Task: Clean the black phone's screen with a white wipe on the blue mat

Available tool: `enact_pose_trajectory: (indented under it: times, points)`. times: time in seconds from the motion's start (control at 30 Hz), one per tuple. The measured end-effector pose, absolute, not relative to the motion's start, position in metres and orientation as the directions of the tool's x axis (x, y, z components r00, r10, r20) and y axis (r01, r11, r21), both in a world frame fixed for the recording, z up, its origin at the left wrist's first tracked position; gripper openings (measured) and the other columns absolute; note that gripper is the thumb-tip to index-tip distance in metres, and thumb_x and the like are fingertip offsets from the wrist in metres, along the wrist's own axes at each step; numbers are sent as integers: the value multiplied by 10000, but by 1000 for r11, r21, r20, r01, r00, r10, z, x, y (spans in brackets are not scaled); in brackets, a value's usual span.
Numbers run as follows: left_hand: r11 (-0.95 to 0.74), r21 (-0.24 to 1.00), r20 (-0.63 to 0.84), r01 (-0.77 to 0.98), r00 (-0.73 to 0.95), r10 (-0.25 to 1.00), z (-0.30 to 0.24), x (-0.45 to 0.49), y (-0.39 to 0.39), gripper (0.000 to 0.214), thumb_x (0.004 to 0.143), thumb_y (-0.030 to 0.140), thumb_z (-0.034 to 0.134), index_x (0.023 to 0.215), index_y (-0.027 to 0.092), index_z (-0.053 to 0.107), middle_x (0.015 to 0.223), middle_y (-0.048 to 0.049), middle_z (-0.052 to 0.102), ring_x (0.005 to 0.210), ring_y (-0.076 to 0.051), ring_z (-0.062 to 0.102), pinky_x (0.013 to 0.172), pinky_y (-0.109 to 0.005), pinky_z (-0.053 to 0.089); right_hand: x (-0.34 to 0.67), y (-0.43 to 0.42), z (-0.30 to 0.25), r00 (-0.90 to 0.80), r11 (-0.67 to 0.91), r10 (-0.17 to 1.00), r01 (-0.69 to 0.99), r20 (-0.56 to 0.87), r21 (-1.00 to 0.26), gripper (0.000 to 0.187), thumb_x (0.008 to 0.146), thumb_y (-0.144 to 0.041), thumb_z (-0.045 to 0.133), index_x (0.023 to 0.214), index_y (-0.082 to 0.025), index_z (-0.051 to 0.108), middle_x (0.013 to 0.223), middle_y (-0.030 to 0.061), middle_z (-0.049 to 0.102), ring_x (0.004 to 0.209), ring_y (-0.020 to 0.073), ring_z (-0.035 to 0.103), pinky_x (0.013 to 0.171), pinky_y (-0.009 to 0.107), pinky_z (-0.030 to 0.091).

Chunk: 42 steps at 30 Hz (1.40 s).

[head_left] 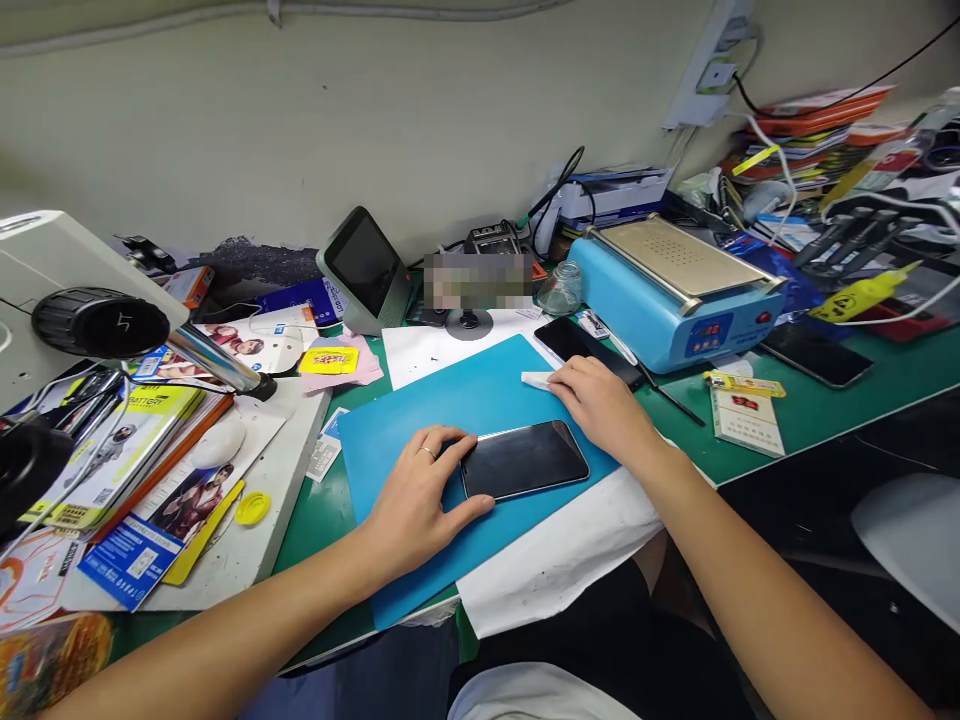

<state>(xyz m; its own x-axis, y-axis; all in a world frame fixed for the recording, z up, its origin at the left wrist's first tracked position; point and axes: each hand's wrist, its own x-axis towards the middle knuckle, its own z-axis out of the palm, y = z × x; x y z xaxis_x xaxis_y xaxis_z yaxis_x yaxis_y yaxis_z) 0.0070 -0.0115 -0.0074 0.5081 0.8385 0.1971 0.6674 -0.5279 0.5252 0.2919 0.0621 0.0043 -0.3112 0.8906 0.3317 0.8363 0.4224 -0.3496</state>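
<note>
A smartphone (525, 462) with a dark screen lies face up on a blue mat (420, 410). My left hand (420, 485) grips its left end, thumb at the near edge and fingers at the far one. Just past the phone's right end, my right hand (600, 405) is closed on a white folded piece (535, 379), tissue or cloth; I cannot tell which. A second dark phone (551, 342) lies behind my right hand, partly hidden by it. White paper (555, 570) sticks out from under the mat's near side and hangs over the table edge.
To the right stands a blue heating-plate machine (660, 315). Near it lie a black phone (817, 352), a cigarette box (746, 420) and a yellow lighter (742, 384). A glass jar (560, 292) and a grey screen device (367, 265) stand behind. A microscope arm (97, 290) juts in from the left.
</note>
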Motion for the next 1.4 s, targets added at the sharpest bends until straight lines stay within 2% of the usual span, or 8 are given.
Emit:
enact_pose_trajectory:
  times: [0.17, 0.27, 0.4, 0.6, 0.83, 0.97, 1.13, 1.4]
  points:
    - [-538, 512, 210, 669, 510, 834, -7, 8, -12, 508, 948, 414, 687, 1408, 285, 518, 1347, -89, 573, 1240, -319, 540, 1036, -511, 504, 291, 24, 7, -389, 490, 869, 762, 305, -424, 325, 1039, -346, 416, 1014, -253, 727, 1049, 75, 727, 1027, 244, 662, 898, 411, 566]
    - [-530, 515, 211, 673, 500, 840, -6, 9, -13, 506, 945, 406, 691, 1406, 286, 521, 1341, -87, 579, 1240, -319, 539, 1032, -508, 504, 290, 11, 4, -392, 501, 863, 748, 319, -436, 297, 1029, -382, 455, 1107, -256, 712, 1142, 83, 714, 1106, 259, 650, 959, 439, 554]
    - [-529, 521, 206, 669, 503, 839, -6, 9, -12, 508, 945, 417, 689, 1402, 282, 513, 1340, -87, 573, 1236, -316, 534, 1040, -513, 497, 288, 7, -3, -394, 520, 848, 748, 355, -412, 298, 986, -440, 560, 1163, -233, 682, 1146, 108, 694, 1088, 283, 649, 942, 462, 559]
    - [-532, 518, 193, 669, 514, 835, -8, 8, -11, 517, 955, 417, 677, 1407, 255, 486, 1358, -95, 551, 1256, -315, 508, 1064, -519, 480, 285, 5, -5, -403, 559, 808, 754, 429, -345, 263, 1008, -336, 539, 1176, -200, 688, 1112, 124, 704, 1059, 277, 656, 939, 457, 560]
    - [-535, 521, 200, 665, 514, 834, -4, 9, -12, 511, 943, 411, 698, 1378, 224, 507, 1344, -99, 558, 1246, -310, 513, 1059, -500, 485, 287, -8, -4, -422, 605, 753, 746, 504, -280, 190, 984, -251, 578, 1055, -232, 752, 1045, 89, 748, 1009, 259, 684, 877, 433, 574]
    - [-530, 520, 188, 670, 515, 836, -5, 8, -12, 502, 951, 418, 685, 1378, 221, 509, 1354, -101, 551, 1263, -315, 504, 1059, -502, 481, 291, -27, -5, -349, 553, 765, 787, 542, -274, 166, 967, -214, 597, 1045, -217, 743, 1023, 101, 738, 1002, 269, 668, 880, 461, 561]
    - [-532, 513, 187, 674, 517, 835, -9, 7, -12, 508, 966, 435, 659, 1401, 238, 487, 1367, -96, 539, 1259, -311, 501, 1057, -505, 478, 289, -39, -9, -231, 470, 768, 837, 598, -280, 164, 968, -241, 612, 1099, -199, 700, 1115, 110, 712, 1093, 272, 638, 932, 452, 542]
    - [-547, 517, 222, 658, 515, 828, -11, 8, -11, 506, 945, 428, 682, 1382, 248, 501, 1339, -98, 558, 1249, -316, 517, 1059, -511, 482, 249, -40, -1, -357, 513, 796, 826, 489, -233, 247, 989, -348, 596, 1140, -165, 666, 1089, 103, 731, 1023, 266, 662, 966, 475, 485]
